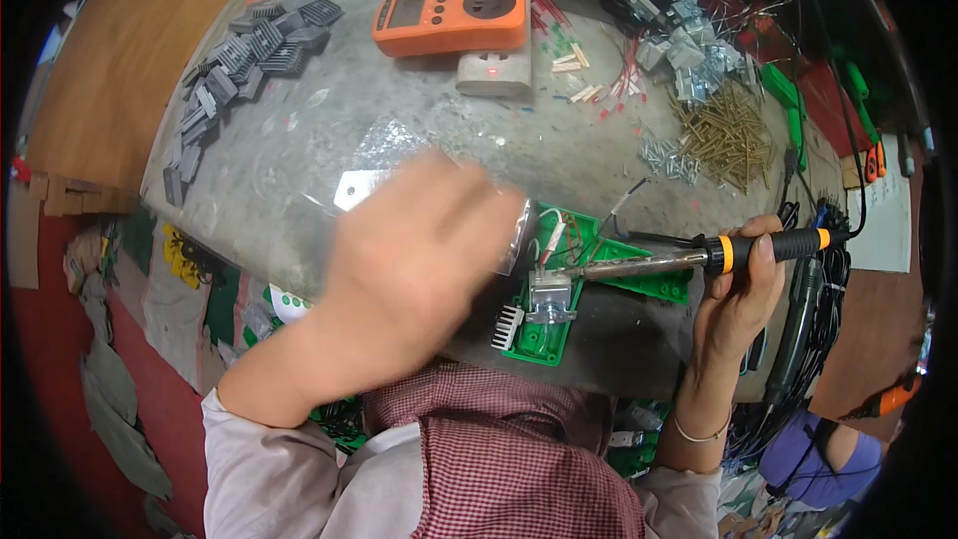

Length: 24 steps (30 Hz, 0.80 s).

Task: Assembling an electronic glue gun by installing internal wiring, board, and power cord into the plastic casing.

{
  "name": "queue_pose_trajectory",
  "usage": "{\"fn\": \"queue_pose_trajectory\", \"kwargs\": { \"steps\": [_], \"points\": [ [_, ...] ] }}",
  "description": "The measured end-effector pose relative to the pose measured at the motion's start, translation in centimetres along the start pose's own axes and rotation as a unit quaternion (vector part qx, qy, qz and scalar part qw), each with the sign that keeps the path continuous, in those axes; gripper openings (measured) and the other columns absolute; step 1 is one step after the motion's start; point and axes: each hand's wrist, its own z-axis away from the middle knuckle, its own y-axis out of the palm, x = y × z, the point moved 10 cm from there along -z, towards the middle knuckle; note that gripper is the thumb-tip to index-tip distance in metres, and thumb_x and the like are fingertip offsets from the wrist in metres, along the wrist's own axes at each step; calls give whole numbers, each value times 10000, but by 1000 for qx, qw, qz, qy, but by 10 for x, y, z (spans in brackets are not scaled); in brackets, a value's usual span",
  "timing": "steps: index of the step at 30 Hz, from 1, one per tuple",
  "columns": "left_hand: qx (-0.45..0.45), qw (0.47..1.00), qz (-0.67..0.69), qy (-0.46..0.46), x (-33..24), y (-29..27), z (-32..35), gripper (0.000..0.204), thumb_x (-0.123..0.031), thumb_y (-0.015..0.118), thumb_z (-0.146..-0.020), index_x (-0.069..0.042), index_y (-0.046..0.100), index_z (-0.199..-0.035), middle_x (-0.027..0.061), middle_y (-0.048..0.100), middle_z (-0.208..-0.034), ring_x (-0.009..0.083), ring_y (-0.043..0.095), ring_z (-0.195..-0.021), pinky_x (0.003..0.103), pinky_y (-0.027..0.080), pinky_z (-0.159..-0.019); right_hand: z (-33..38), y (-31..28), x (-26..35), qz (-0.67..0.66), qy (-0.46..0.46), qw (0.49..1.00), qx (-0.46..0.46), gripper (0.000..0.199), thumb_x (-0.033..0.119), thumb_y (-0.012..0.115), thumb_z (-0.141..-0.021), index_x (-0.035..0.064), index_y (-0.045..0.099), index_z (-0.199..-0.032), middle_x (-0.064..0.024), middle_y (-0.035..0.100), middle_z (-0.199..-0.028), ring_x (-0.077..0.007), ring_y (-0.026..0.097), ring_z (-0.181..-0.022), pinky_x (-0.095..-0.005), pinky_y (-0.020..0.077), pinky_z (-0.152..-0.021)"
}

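Note:
My right hand [738, 301] is closed round the black and yellow handle of a soldering iron [639, 265]. The iron's tip reaches left to a small silver boxed component [550, 291] in an open green plastic housing [531, 347], near thin red and white wires. Whether the tip touches is too small to tell. A white comb-like piece [507, 326] sits at the housing's left side. Just left of the housing, my left hand [414, 240] is blurred by motion and its fingers cannot be made out. Behind the iron lies another green plastic part [654, 281].
An orange meter [454, 20] rests on a white socket block [494, 75] at the back. Grey finned pieces [264, 45] are heaped at left. Brass-coloured screws [728, 135], small silver screws [667, 158] and metal parts [689, 55] lie at right, beside black cables [826, 314].

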Motion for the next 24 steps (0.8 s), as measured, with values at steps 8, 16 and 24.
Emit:
{"fn": "queue_pose_trajectory", "kwargs": {
  "steps": [8, 16, 24],
  "points": [
    [86, 994, -30, -64, 54, 11, -7, 127, 13, 715, -731, -25, 674, -846, 81, 608, -812, 285, 567, -814, 376, 465, -742, -3, -5, -7, 2, 12, 1000, -13, 292, 303, 583, -946, 19, 525, -975, -12, 482, -658, -40, 374, -460, -189, 270, -432],
    [99, 992, 76, -28, 21, 59, -38, 130, -135, 725, -823, -30, 717, -898, 65, 639, -836, 254, 587, -885, 363, 471, -784, -2, -4, -6, 5, 19, 1000, -10, 312, 321, 605, -927, 22, 532, -975, -11, 487, -657, -43, 379, -461, -188, 276, -432],
    [365, 716, 487, -341, 26, 141, -21, 326, -246, 662, -942, 40, 710, -1091, 81, 740, -867, 89, 629, -773, 242, 497, -712, -1, -4, -5, 3, 12, 1000, -10, 312, 320, 616, -915, 25, 536, -982, -13, 505, -665, -40, 385, -463, -182, 280, -432]
  ]
}}
